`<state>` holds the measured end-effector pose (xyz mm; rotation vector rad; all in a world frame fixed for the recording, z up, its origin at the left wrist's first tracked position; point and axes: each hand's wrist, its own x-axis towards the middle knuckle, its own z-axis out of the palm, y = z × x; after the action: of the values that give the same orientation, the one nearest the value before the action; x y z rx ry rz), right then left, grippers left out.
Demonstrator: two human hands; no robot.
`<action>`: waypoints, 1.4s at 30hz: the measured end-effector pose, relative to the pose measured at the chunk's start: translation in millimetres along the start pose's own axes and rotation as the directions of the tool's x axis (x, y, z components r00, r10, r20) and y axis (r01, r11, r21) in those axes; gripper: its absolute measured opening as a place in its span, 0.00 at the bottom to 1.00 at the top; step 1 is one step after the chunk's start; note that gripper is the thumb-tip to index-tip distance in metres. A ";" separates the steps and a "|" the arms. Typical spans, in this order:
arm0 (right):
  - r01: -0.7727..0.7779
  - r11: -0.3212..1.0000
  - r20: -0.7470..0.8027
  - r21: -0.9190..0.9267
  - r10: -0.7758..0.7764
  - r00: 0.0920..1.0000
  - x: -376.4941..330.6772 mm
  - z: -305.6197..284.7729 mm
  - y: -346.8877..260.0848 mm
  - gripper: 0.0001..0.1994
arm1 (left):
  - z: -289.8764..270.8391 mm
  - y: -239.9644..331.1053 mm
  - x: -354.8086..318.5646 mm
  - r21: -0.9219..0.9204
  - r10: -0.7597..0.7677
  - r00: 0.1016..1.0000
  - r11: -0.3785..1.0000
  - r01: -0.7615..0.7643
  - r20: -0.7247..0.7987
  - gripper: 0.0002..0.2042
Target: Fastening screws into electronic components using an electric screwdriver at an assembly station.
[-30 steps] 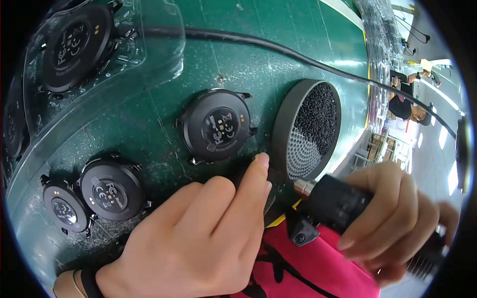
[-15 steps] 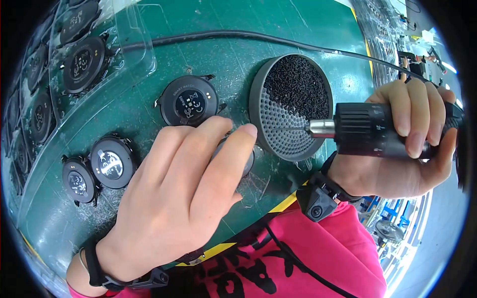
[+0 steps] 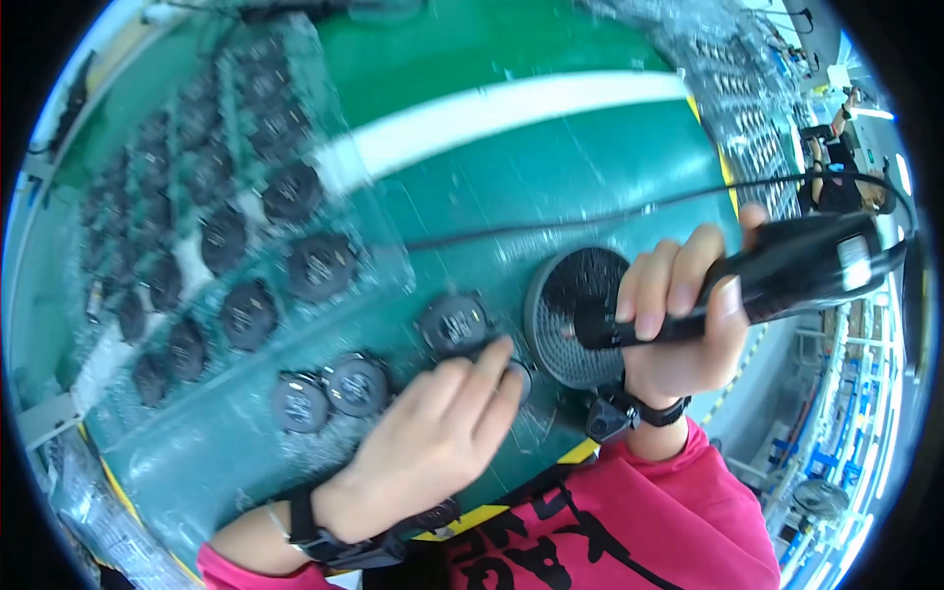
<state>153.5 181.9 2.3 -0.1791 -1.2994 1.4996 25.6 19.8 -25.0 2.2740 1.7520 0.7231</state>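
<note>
Holding the driver [image 3: 787, 270] in the right hand [image 3: 678, 364], fingers [image 3: 680, 280] clamped round its body, the person has its nose over the dish [image 3: 532, 329] of dark screws [image 3: 590, 275] on the counter [image 3: 442, 197]; the bit is too blurred to show whether it carries one. A low sideways sweep could catch the rim and scatter screws, and a jerk could shake one off the bit. The left hand [image 3: 433, 438] is at a watch [image 3: 523, 382] just left of the dish and covers much of it; its index finger and thumb look slightly apart, though whether they grip the watch cannot be told. Left unsteadied, that watch could skid or turn under the driver's pressure, and a slipping bit could scratch its back or jab a fingertip close by. The second watch [image 3: 454, 320] lies just beyond the knuckles, where a loose move of that hand could shove it. The cord [image 3: 551, 226] crosses beyond the dish; if it snagged, it could spoil the driver's aim.
</note>
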 end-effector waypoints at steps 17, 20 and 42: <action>-0.104 0.989 -0.077 0.103 0.112 0.991 2.4 -2.4 3.4 0.27 | -5.5 3.4 -8.0 0.000 0.022 1.000 1.000 -0.022 0.001 0.25; -0.114 0.990 -0.092 0.088 0.122 0.988 0.4 -1.8 1.1 0.28 | -3.7 3.4 -6.9 -0.040 0.010 1.000 0.999 -0.011 -0.019 0.25; 0.082 0.996 0.015 -0.030 -0.081 0.997 4.4 -5.6 -14.1 0.32 | -44.3 5.7 -50.3 -0.187 -0.353 0.934 0.915 0.358 0.060 0.27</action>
<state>164.1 186.0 13.3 -0.1336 -1.3259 1.4148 -0.1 -36.0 2.4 1.7624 1.9153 0.7481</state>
